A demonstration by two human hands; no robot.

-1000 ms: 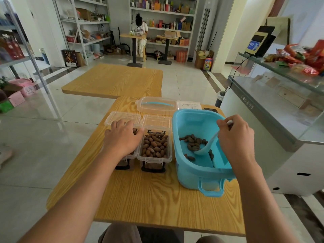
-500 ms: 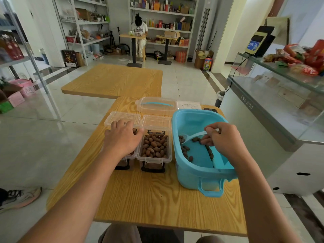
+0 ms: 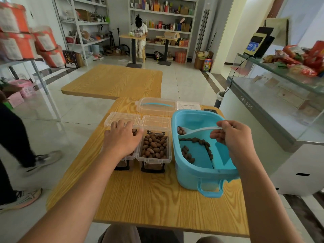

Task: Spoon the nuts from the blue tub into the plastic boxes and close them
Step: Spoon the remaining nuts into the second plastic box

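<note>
I hold the white spoon (image 3: 198, 130) with my right hand (image 3: 233, 137) at the right of the frame, thumb and fingers pinched round the end of its handle. The spoon lies nearly level over the blue tub (image 3: 201, 178), its bowl at the tub's upper left carrying a few nuts. More loose nuts (image 3: 196, 142) lie in a curved line and a small cluster on the tub floor below the spoon.

My left hand (image 3: 122, 141) sits at centre left, palm down, on the left plastic box (image 3: 128, 156), the fingers loosely bent over its far rim; I cannot tell whether they actually grip it. That box shows some nuts past my fingertips. Just beside it, touching on its right, the second plastic box (image 3: 154, 155) stands open and is filled with nuts nearly to the rim. Both boxes have their clear lids (image 3: 157, 122) hinged back, away from me.

Everything rests on a wooden table (image 3: 149, 199). Behind the boxes, upper centre, lies a larger clear lid with a blue handle (image 3: 156, 106), with a white paper sheet (image 3: 190, 106) next to it.

At the left edge of the frame, a passer-by's legs and sneakers (image 3: 21, 199) are on the tiled floor.
</note>
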